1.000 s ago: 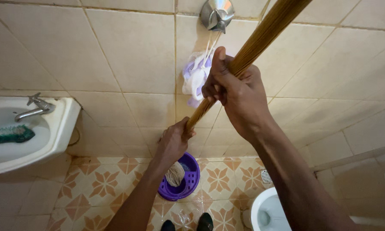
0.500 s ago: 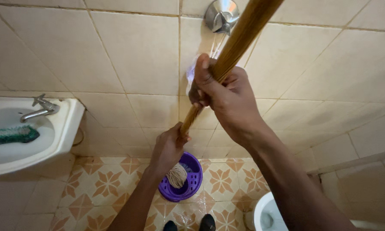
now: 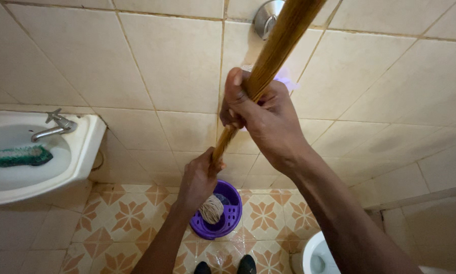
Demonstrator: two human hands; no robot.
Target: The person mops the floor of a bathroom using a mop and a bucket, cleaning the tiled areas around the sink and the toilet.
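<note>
Both my hands grip a long wooden mop handle [image 3: 281, 40] that slants from the top right down toward the floor. My right hand [image 3: 261, 114] holds it higher up, thumb along the shaft. My left hand [image 3: 200, 177] holds it lower, just above the mop's pale string head [image 3: 211, 209]. The string head sits inside the wringer basket of a purple bucket [image 3: 228, 218] on the patterned floor tiles, close to the wall.
A white sink [image 3: 81, 152] with a metal tap [image 3: 55, 126] and a green scrub brush [image 3: 17, 156] is at the left. A toilet bowl [image 3: 316, 259] shows at the bottom right. A metal wall valve [image 3: 264, 18] and a purple-white cloth [image 3: 286, 78] hang behind the handle. My shoes [image 3: 225, 266] stand below.
The view has shifted slightly right and down; my right hand and the handle now cover more of the hanging cloth and the wall valve. The mop head stays in the bucket.
</note>
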